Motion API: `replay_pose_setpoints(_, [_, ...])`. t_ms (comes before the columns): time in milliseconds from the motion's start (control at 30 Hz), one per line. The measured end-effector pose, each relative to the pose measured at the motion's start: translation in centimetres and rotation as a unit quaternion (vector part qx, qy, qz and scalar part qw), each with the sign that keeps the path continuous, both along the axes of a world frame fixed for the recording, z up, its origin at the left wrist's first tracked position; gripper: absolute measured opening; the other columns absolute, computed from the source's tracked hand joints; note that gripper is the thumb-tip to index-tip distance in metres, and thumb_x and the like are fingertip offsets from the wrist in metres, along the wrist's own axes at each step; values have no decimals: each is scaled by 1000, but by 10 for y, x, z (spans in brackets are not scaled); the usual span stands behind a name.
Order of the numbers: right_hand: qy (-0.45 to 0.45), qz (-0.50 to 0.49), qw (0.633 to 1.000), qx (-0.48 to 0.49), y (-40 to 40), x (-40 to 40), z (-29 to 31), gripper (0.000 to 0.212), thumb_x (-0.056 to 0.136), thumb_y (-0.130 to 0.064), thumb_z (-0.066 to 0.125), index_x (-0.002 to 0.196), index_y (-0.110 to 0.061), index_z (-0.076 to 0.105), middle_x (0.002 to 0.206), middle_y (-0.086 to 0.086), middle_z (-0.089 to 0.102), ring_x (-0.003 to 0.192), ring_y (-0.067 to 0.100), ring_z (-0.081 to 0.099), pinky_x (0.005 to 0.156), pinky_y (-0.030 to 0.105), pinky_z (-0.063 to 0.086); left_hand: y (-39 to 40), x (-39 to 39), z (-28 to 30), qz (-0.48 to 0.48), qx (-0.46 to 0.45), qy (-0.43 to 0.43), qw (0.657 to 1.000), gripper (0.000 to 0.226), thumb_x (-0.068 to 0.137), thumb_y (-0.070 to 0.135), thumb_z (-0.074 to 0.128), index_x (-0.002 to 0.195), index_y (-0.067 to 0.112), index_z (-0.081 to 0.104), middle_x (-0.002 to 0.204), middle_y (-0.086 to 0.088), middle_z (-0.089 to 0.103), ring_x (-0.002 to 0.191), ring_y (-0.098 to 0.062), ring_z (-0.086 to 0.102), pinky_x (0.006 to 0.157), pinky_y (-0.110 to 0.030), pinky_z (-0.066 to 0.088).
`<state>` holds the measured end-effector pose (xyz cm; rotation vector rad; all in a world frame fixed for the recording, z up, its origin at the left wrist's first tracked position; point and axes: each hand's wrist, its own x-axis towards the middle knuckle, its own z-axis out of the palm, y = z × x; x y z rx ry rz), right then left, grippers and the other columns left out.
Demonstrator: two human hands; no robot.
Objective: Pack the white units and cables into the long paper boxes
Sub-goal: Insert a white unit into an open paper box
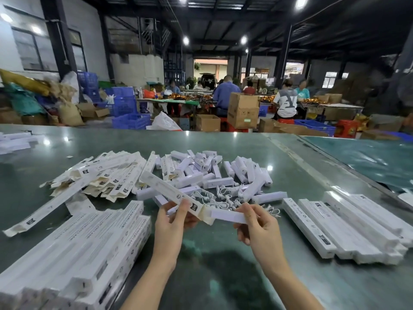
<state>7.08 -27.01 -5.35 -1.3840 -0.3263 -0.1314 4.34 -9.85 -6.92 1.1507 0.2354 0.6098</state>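
Green tabletop [223, 253] holds packed boxes [348, 227] right, many loose units [214, 173] and empty boxes [100, 175] left to do; left hand [172, 222] grips 1 box [169, 191], right hand [259, 222] pinches a unit [225, 214] at its mouth.

Factory packing hall, green tabletop [223, 153] heaped with long paper boxes [107, 175] beyond the hands, seated workers [225, 95] at far benches, cardboard cartons [243, 110], blue plastic crates [130, 120], dark steel-beamed ceiling
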Motion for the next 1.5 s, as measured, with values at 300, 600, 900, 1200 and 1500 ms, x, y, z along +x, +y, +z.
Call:
replay_pose_setpoints(300, [-78,-64,994,-47,1,-4,-2,22,95,-24,57,76,-21,67,51,6,48,45,17,44,44,20,38,-5,-4,5,-69,-60,-15,996,42,77,30,67,109,5,57,92,-17,75,81,-24,73,64,-25,58])
replay_pose_setpoints(600, [-103,-131,964,-206,-1,-7,1,38,84,-60,38,85,-23,49,54,-12,54,49,4,42,52,22,33,-6,-7,9,-106,-94,-27,990,32,79,20,65,105,5,56,91,-16,75,80,-22,74,64,-24,58])
replay_pose_setpoints(900, [-90,-122,977,-149,6,-16,3,30,83,-52,52,89,-23,43,62,-11,46,54,3,43,55,16,34,-13,-8,10,-140,-100,-37,984,35,82,20,63,111,1,60,99,-21,73,81,-27,73,69,-26,59])
replay_pose_setpoints(1200, [-131,-51,989,-50,12,-21,0,23,95,-13,57,94,-34,49,78,4,66,60,15,56,50,22,40,-5,-8,12,-123,-170,-30,977,33,81,23,64,108,4,66,102,-21,72,88,-28,72,71,-27,59])
replay_pose_setpoints(1500, [-186,-61,952,-235,17,-23,-5,21,95,-43,50,100,-42,70,132,-16,41,128,1,33,104,7,21,-18,-12,16,-188,-125,-32,974,44,88,20,57,123,-8,57,112,-28,69,94,-29,71,76,-29,59])
